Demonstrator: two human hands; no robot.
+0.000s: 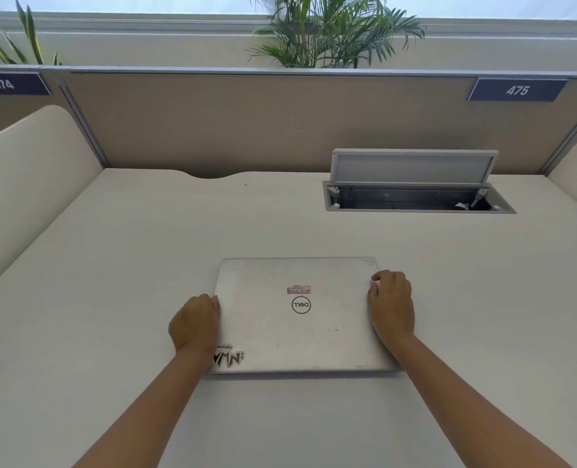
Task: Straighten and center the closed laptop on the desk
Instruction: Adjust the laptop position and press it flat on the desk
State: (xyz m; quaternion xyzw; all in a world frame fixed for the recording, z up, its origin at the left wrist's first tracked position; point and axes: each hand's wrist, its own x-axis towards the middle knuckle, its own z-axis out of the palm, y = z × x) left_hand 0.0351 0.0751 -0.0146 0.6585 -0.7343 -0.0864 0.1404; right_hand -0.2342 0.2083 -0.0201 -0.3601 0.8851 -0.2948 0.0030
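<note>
A closed silver laptop (pixel 297 325) with a round logo, a small red label and a black sticker at its near left corner lies flat on the pale desk (pixel 111 265). Its edges run nearly square to the desk, roughly midway across. My left hand (pixel 196 324) grips its left edge, fingers curled against the side. My right hand (pixel 391 304) holds its right edge, fingertips on the lid near the far right corner. Both forearms reach in from the bottom of the head view.
An open cable box (pixel 419 197) with its raised flap (pixel 412 167) is sunk into the desk at the far right. A tan partition (pixel 246 123) closes the back, curved side dividers (pixel 27 184) flank the desk. Plants (pixel 324 32) stand behind the partition.
</note>
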